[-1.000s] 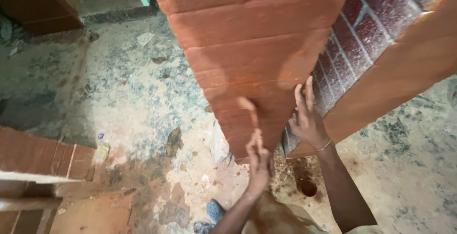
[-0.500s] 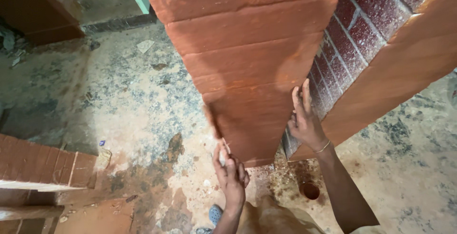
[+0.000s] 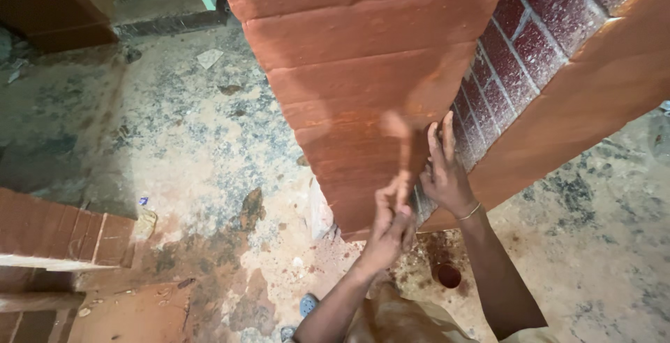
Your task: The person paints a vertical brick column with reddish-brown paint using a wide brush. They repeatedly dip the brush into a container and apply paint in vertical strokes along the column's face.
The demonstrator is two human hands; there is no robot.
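I look down at a tall red brick pillar [image 3: 363, 92] that stands on a dusty, stained floor [image 3: 174, 147]. Its front is smooth and painted rusty red, and its right side [image 3: 530, 29] shows darker red bricks with pale lines between them. My right hand [image 3: 447, 175] lies flat on the pillar's corner, fingers [image 3: 436, 140] spread and pointing up, touching the place where the smooth front meets the dark bricks. A thin bracelet [image 3: 469, 212] sits on that wrist. My left hand [image 3: 391, 228] is just beside it, low against the front of the pillar, fingers curled in narrow around something thin and blurry that points up [image 3: 401, 140]; I cannot tell what it is. A small round red cup [image 3: 448, 275] sits on the floor near the pillar's foot, below my right arm. A low red brick ledge [image 3: 63, 235] is far off to the left. A pale scrap [image 3: 209, 57] lies on the floor at the top left. A blue sandal [image 3: 308, 305] shows below my left arm.
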